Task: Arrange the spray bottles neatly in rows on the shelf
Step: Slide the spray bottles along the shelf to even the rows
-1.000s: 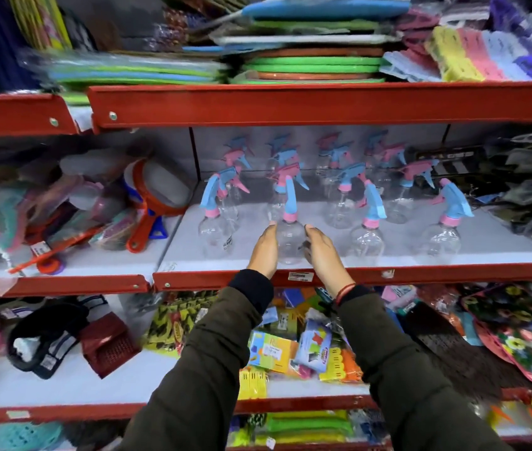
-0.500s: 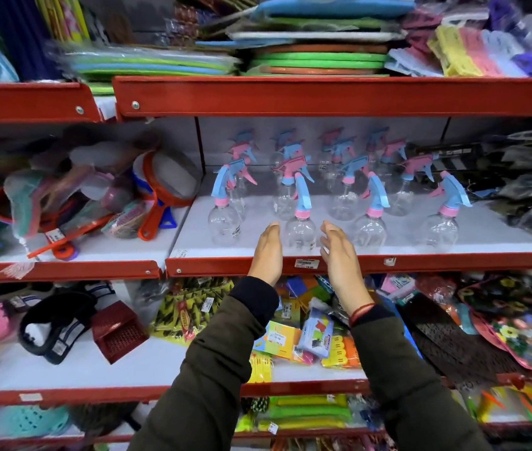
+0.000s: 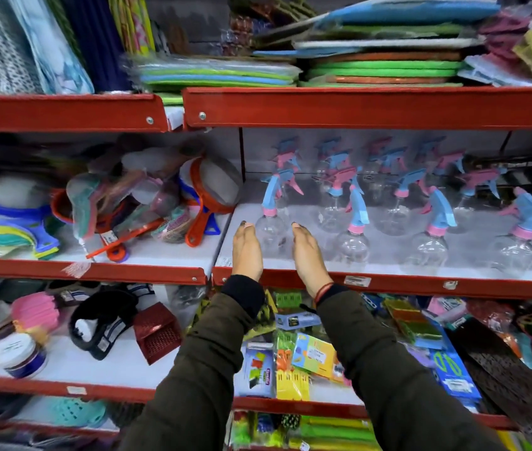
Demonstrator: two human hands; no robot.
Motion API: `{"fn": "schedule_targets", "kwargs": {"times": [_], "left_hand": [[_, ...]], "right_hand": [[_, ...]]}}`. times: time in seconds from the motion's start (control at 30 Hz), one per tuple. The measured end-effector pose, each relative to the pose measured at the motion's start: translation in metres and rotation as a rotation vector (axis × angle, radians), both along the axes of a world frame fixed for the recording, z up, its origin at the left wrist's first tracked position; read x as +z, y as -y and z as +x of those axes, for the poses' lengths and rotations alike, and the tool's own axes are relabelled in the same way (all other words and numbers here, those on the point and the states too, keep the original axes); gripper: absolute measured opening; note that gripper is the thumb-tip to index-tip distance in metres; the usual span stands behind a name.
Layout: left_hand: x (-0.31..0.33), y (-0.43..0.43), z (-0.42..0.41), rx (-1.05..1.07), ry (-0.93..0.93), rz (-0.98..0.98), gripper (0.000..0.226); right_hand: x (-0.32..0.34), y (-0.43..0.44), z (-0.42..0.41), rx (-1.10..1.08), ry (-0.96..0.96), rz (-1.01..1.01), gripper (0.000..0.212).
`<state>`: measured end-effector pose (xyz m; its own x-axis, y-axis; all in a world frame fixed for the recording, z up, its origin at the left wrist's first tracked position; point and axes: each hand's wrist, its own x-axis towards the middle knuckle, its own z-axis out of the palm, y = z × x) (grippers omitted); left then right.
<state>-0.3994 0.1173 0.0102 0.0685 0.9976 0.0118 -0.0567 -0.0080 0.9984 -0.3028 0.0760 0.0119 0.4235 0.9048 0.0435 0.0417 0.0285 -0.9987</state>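
Several clear spray bottles with blue and pink trigger heads stand on the white shelf (image 3: 472, 271), which has a red front edge. The front row holds the leftmost bottle (image 3: 271, 229), a second bottle (image 3: 352, 247), a third (image 3: 427, 252) and one further right (image 3: 515, 255). More bottles (image 3: 391, 209) stand blurred in rows behind. My left hand (image 3: 246, 252) and my right hand (image 3: 308, 255) are held flat with straight fingers, one on each side of the leftmost bottle. Whether the palms touch it I cannot tell.
The upper shelf's red beam (image 3: 372, 107) hangs low over the bottles. Strainers and nets (image 3: 206, 203) crowd the bay to the left. Dark packaged goods (image 3: 531, 177) sit at the right end of the bottle shelf. Packets (image 3: 294, 362) fill the shelf below.
Both hands have shifted left from flanking the second front bottle to flanking the leftmost one. The view has swung left too.
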Motion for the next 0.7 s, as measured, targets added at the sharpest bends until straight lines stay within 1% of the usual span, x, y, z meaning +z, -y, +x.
{"fn": "schedule_targets", "kwargs": {"times": [0.13,0.17,0.23,0.27,0.33,0.37,0.47,0.57,0.7], "left_hand": [[0.002,-0.028,0.003,-0.116,-0.07,-0.068,0.057],[0.001,-0.029,0.003,-0.146,-0.071,-0.08,0.054],[0.0,-0.026,0.0,-0.175,-0.081,-0.069,0.034],[0.001,-0.022,-0.001,-0.181,-0.059,-0.069,0.03],[-0.005,-0.014,-0.004,-0.183,-0.011,-0.08,0.032],[-0.006,-0.009,-0.006,-0.183,0.003,-0.081,0.032],[-0.011,0.001,-0.008,-0.193,-0.004,-0.045,0.033],[-0.013,0.009,-0.01,-0.219,-0.048,-0.013,0.03],[-0.01,0.018,-0.012,-0.213,-0.086,0.027,0.042]], "right_hand": [[-0.002,-0.025,-0.009,0.005,0.022,-0.051,0.049],[-0.007,-0.029,-0.008,0.003,0.02,-0.057,0.049],[-0.018,-0.032,-0.007,-0.004,-0.002,-0.061,0.05],[-0.02,-0.029,-0.008,-0.005,-0.011,-0.059,0.054],[-0.034,-0.027,-0.005,-0.004,-0.018,-0.057,0.062],[-0.028,-0.017,-0.01,-0.005,-0.012,-0.053,0.064],[-0.021,0.006,-0.017,-0.008,0.038,-0.043,0.051],[-0.018,0.017,-0.017,0.006,0.088,-0.021,0.048],[-0.016,0.017,-0.012,-0.015,0.096,-0.01,0.045]]}}
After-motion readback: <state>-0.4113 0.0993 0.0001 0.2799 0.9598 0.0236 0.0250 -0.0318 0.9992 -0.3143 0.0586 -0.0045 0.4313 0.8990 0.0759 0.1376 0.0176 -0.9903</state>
